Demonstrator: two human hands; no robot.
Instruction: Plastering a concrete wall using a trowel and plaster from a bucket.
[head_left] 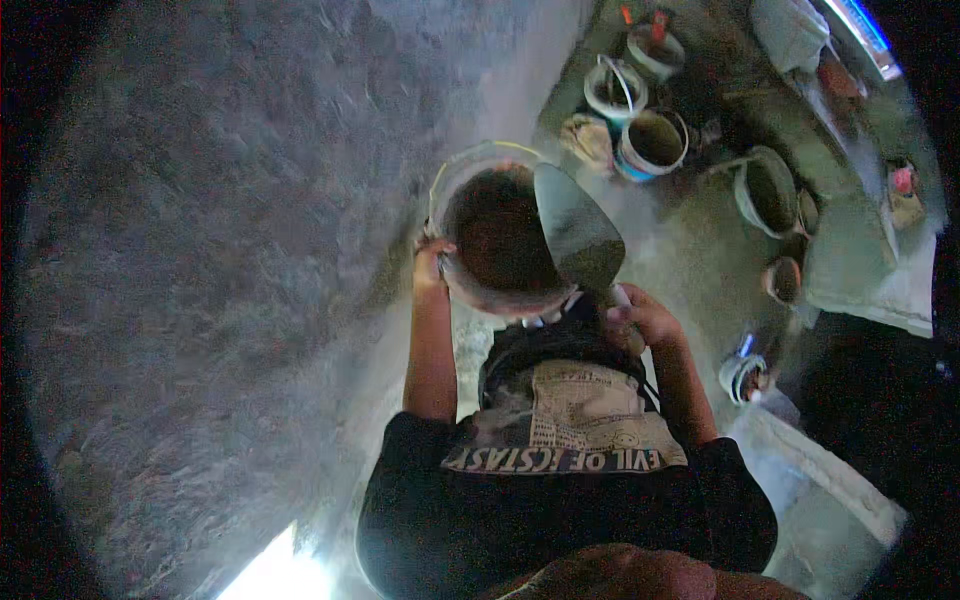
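Note:
A round bucket (478, 294) with a yellowish edge along its far rim is held up in front of my body, and dark material (497, 228) lies inside it. My left hand (432, 258) is closed on the bucket's left side at the rim. In my right hand (642, 318) is the handle of a trowel (582, 230) with a broad, rounded grey blade. The blade points away from me and overlaps the bucket's right rim; whether it touches the rim I cannot tell. Wet-looking grey material covers the near part of the blade.
A rough grey wall (220, 220) rises close on my left. Several buckets, among them an open one with a blue side (652, 142), stand on the floor ahead to the right. Farther right are a large dark tub (768, 192), a small pail (743, 378) and a pale ledge (825, 470).

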